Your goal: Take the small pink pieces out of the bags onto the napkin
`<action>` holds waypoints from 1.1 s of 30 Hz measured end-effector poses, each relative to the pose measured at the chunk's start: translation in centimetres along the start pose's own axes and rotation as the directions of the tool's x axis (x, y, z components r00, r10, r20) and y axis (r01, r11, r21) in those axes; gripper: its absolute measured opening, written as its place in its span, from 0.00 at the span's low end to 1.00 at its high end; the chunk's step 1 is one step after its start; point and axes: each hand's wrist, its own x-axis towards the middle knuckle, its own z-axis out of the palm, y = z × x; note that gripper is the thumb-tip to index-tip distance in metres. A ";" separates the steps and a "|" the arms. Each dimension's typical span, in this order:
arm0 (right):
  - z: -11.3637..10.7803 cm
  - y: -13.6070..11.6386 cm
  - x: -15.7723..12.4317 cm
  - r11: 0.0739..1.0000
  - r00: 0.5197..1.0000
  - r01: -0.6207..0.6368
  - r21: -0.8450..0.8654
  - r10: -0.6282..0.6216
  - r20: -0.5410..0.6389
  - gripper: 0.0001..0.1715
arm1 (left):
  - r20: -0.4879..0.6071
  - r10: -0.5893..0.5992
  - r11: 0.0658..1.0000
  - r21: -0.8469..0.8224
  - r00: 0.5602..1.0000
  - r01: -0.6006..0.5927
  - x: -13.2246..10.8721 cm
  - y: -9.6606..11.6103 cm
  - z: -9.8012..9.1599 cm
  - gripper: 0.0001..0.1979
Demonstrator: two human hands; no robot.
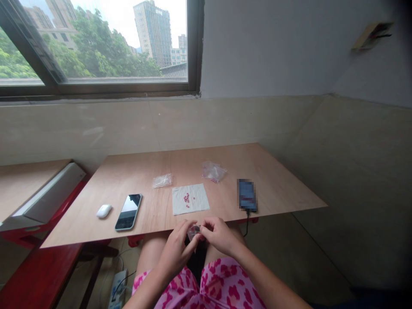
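Just off the table's front edge, above the lap, my left hand pinches a small clear plastic bag between thumb and fingers. My right hand is closed at the bag's right side, thumb and forefinger together by its edge. Something dark or reddish shows at the bag, too small to make out. Beyond the hands a white tissue lies flat with several small red-pink pieces on it. Behind it rests a clear zip bag with a few reddish pieces inside.
On the wooden table lie a stack of clear bags, a phone, a white earbud case and, at right, a second phone with a cable. A red bench and a power strip are lower left.
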 end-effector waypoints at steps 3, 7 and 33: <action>-0.4 -1.2 -0.4 0.993 0.991 0.119 -0.006 -0.119 -0.062 0.08 | -0.006 -0.020 0.999 -0.047 1.000 0.020 0.1 0.0 -0.1 0.15; -0.7 -2.5 -1.2 0.954 0.958 0.285 -0.090 -0.287 -0.005 0.06 | 0.005 0.007 0.996 -0.086 1.000 -0.006 0.2 -0.3 -0.2 0.16; 0.2 -2.6 -2.3 0.844 0.887 0.431 -0.318 -0.333 0.320 0.07 | 0.107 0.037 0.999 0.012 0.994 -0.038 0.0 -1.2 0.5 0.18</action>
